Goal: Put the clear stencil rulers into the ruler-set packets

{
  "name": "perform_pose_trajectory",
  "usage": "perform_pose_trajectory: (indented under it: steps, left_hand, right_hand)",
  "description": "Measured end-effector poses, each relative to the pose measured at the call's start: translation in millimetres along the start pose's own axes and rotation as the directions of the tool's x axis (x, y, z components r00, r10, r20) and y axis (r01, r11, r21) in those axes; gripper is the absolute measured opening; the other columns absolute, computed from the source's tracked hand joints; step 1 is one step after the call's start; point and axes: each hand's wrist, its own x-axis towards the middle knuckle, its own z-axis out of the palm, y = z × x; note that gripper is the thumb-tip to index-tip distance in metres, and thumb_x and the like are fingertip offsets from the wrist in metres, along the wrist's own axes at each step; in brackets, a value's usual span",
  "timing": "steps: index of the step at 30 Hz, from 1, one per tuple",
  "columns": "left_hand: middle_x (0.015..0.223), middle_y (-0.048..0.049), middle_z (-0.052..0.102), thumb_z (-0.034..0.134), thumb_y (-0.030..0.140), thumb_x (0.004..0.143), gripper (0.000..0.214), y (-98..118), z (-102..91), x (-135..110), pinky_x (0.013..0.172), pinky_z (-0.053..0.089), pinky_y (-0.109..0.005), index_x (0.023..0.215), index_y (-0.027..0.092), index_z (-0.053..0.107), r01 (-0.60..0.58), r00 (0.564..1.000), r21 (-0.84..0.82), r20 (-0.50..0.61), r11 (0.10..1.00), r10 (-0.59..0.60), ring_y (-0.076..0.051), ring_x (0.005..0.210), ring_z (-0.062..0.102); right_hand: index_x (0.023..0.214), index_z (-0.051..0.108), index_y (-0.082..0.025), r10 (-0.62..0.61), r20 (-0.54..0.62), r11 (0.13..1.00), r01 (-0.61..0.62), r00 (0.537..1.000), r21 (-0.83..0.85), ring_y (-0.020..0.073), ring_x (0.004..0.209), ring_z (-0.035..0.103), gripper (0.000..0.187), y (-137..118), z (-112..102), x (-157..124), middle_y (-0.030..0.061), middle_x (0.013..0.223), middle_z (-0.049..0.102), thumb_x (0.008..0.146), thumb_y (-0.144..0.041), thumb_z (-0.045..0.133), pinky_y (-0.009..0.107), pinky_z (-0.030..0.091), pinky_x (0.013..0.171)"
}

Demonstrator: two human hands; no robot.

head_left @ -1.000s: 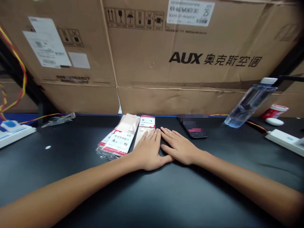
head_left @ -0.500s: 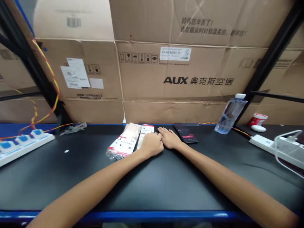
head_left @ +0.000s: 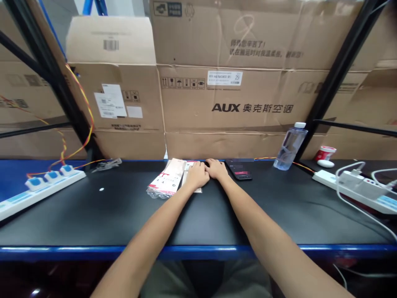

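Note:
On the black tabletop, my left hand (head_left: pixel 197 176) lies over a flat packet (head_left: pixel 199 191) with a red-and-white header; its fingers are curled and partly hidden, and the packet's near corner shows under the palm. My right hand (head_left: pixel 216 169) rests palm down close against it, at the packet's far right, its fingers reaching forward and leftward near the left fingertips. Left of my left hand, a stack of similar packets (head_left: pixel 166 182) in clear plastic lies fanned and slanted. Beside my right hand is a black phone (head_left: pixel 240 170) with a lit screen.
A water bottle (head_left: pixel 290 147) leans at the back right, near a red-and-white tub (head_left: pixel 325 153) and a white oval object (head_left: pixel 325 164). Power strips (head_left: pixel 43 186) with cables lie on both sides. Cardboard (head_left: pixel 192 111) walls the back; a blue edge (head_left: pixel 93 252) runs in front.
The camera view has shifted, so the front edge and my lap show. My right hand's fingers have drawn in from lying flat and spread; my left hand stays over the packet.

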Motion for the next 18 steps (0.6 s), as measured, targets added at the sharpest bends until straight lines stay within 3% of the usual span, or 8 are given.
perform_pose_trajectory:
  steps: [7,18]
  left_hand:
    - [0.126,-0.0148,0.064,0.041,0.028,0.093,0.029,-1,5.3,-1,0.106,0.036,-0.047,0.112,0.016,0.061,0.089,0.996,-0.011,0.026,0.996,-0.088,-0.030,0.122,0.055]
    - [0.114,-0.0152,0.070,0.044,0.027,0.091,0.029,4,-5.8,-10,0.103,0.039,-0.045,0.108,0.014,0.064,0.104,0.995,-0.021,0.010,0.994,-0.104,-0.030,0.112,0.062]
  right_hand:
    - [0.127,0.060,-0.018,0.056,-0.004,0.997,-0.056,0.998,-0.048,0.0233,0.108,0.065,0.035,-4,-4,-8,0.0101,0.128,0.062,0.097,-0.035,0.061,0.045,0.056,0.090]
    - [0.126,0.061,-0.018,0.150,-0.023,0.981,-0.152,0.988,-0.117,0.0229,0.108,0.064,0.033,-16,-11,-19,0.0101,0.128,0.062,0.097,-0.035,0.061,0.044,0.056,0.091]
